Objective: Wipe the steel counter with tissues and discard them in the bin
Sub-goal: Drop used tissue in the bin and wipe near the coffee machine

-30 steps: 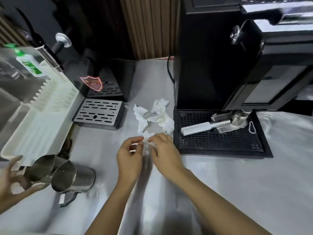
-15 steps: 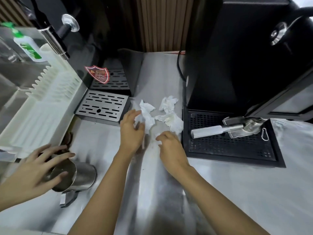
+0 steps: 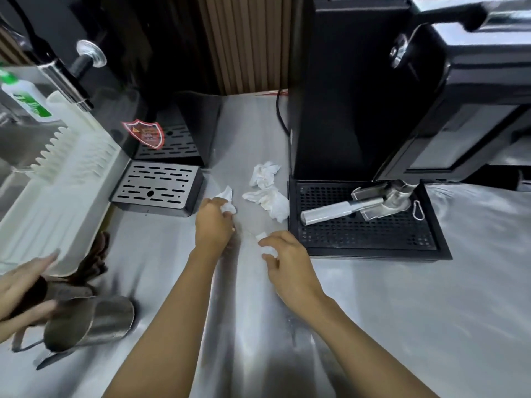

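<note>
**A:** Item 1, ctr of view: what do we note?

**B:** We note the left hand (image 3: pixel 214 225), fingers curled round a crumpled tissue (image 3: pixel 227 200), low over the steel counter (image 3: pixel 388 311), just right of the perforated steel tray (image 3: pixel 156 191).

**A:** Item 2, the right hand (image 3: pixel 290 265)?

**B:** Fingers bent, thumb and forefinger pinching a small tissue scrap (image 3: pixel 263 235), near the front-left corner of the black drip tray (image 3: pixel 373 249).

**A:** Other tissues?

**B:** We count two loose tissues (image 3: pixel 271 201) lying crumpled on the counter, btwn the left hand and the drip tray, touching neither hand.

**A:** Surroundings?

**B:** A metal handled tool (image 3: pixel 330 215) lies on the drip tray, under the black machine (image 3: pixel 330 96). Lower left: a second person's hands (image 3: pixel 20 282) next to a steel pitcher (image 3: pixel 97 321). We cannot tell what they hold.
</note>
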Demonstrator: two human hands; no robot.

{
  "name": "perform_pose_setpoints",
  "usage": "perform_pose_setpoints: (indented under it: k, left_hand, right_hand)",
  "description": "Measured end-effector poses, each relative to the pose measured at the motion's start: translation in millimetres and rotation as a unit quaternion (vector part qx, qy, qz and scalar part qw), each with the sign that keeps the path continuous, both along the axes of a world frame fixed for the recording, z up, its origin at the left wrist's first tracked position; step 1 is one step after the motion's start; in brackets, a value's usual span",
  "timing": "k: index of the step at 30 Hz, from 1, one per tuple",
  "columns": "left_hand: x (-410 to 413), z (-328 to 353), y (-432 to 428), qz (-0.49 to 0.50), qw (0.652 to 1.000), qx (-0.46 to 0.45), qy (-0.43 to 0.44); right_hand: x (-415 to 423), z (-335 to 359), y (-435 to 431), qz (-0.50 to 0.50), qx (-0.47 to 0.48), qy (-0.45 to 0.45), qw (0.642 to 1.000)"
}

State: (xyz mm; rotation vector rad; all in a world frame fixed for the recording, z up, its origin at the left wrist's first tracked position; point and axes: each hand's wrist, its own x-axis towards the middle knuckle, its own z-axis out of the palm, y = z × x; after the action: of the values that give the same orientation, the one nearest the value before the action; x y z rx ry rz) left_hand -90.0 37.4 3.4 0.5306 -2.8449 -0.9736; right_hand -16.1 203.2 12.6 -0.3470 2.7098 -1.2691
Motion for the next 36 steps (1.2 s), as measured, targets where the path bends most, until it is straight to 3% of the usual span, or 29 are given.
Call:
perform_pose_setpoints:
  k: [7, 15, 29, 36]
  left_hand:
    - [38.3, -1.4, 22.1, 0.026, 0.999, 0.008, 0.035]
    - [77.6, 25.7, 115.3, 0.060, 0.996, 0.006, 0.066]
    - [103.7, 38.4, 301.3, -0.109, 0.982, 0.122, 0.090]
    - [115.1, 37.3, 420.6, -0.231, 0.956, 0.162, 0.075]
  right_hand:
    - [15.0, 13.0, 44.8, -0.033, -0.076, 0.022, 0.996]
    - [44.6, 17.6, 121.5, -0.080, -0.107, 0.033, 0.990]
    - [90.7, 19.7, 292.2, -0.199, -0.075, 0.099, 0.972]
    - [149.8, 10.7, 387.2, -0.341, -0.083, 0.109, 0.930]
